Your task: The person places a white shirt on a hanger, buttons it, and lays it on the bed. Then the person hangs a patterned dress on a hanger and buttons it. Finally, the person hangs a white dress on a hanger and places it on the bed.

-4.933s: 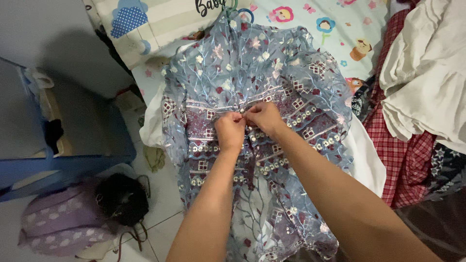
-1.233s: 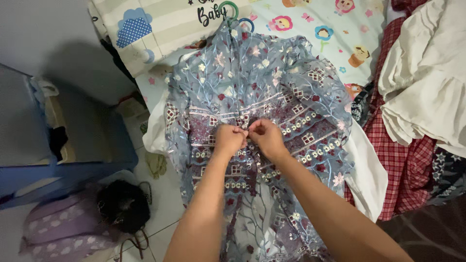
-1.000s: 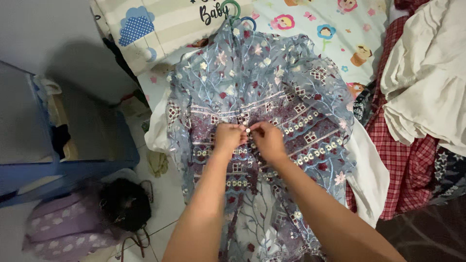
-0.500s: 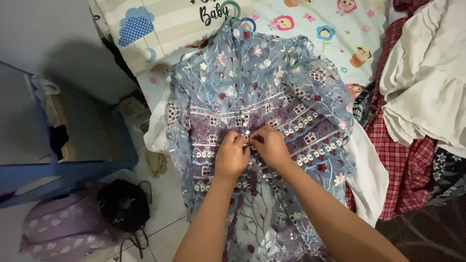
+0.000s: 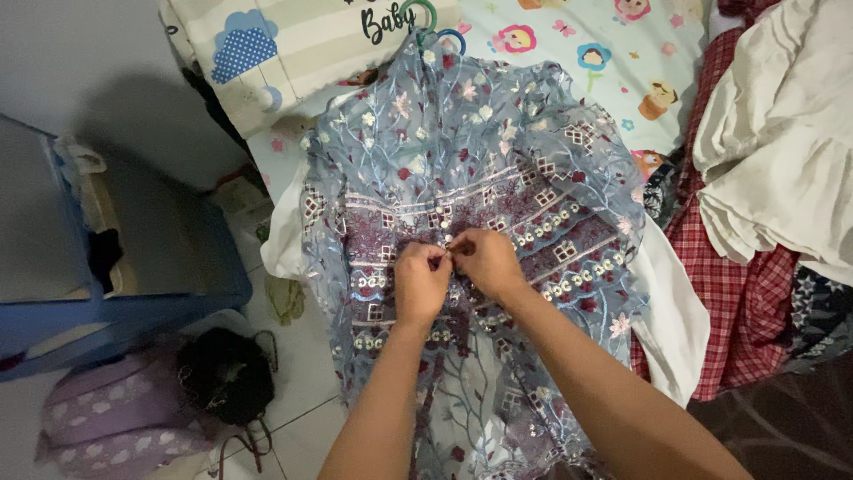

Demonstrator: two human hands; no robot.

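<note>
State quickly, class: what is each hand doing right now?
Left hand: closed, pinching the blouse at its front placket.
Right hand: closed, pinching the blouse at the same spot.

At far left we see a striped cushion with a blue cloud (image 5: pixel 267 44) beside a cartoon-print bedsheet (image 5: pixel 569 53). On the right lie a cream garment (image 5: pixel 782 133) over red checked cloth (image 5: pixel 746 293). At left stands a blue bin (image 5: pixel 133 267); near it, on the floor, a lilac backpack (image 5: pixel 107 418).

Both forearms reach forward, left hand (image 5: pixel 421 281) and right hand (image 5: pixel 485 262) meeting (fingertips pinched, knuckles up).
</note>
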